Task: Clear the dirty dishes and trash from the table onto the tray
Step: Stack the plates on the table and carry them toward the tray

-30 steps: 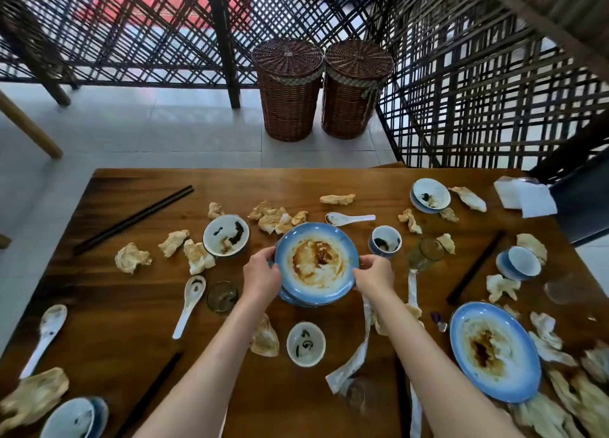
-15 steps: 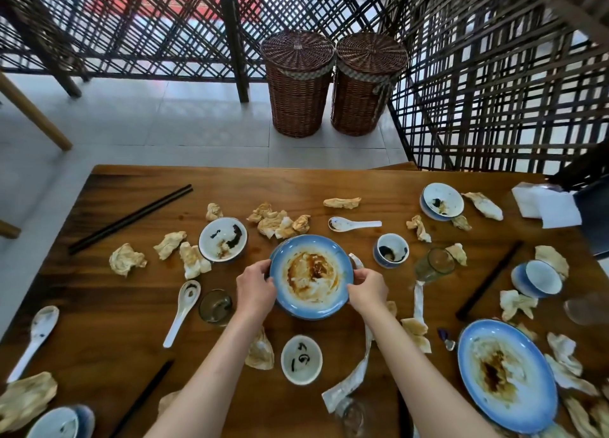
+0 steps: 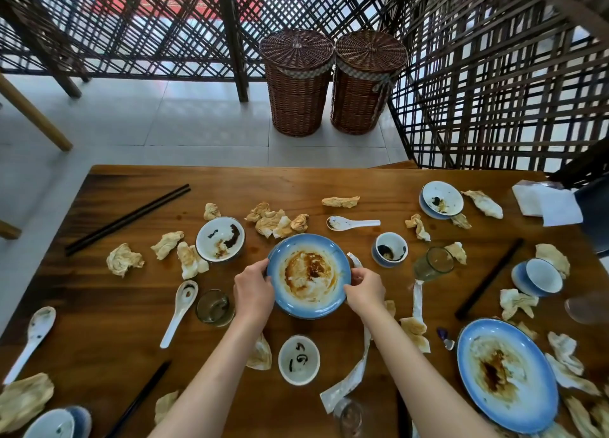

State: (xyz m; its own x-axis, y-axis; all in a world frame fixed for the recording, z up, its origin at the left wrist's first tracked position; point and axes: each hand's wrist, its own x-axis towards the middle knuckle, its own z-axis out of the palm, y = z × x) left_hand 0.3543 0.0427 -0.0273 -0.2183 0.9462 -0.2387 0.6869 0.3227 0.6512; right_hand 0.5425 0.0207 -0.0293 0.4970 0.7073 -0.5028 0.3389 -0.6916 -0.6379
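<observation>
Both hands on it: left hand [image 3: 253, 291] & right hand [image 3: 364, 289] grip the dirty blue plate [image 3: 308, 274] by its rims mid-table [image 3: 99, 305], pickup step underway; no tray visible, so next it needs carrying level w/ sauce inside.

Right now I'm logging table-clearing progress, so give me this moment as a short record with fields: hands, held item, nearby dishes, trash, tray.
left hand: grips the left rim of the blue plate
right hand: grips its right rim
held item: blue plate, smeared with brown sauce
nearby dishes: white bowl, small cup, soup spoon, glass, second blue plate
trash: crumpled napkins scattered over the wooden table
tray: not in view
</observation>
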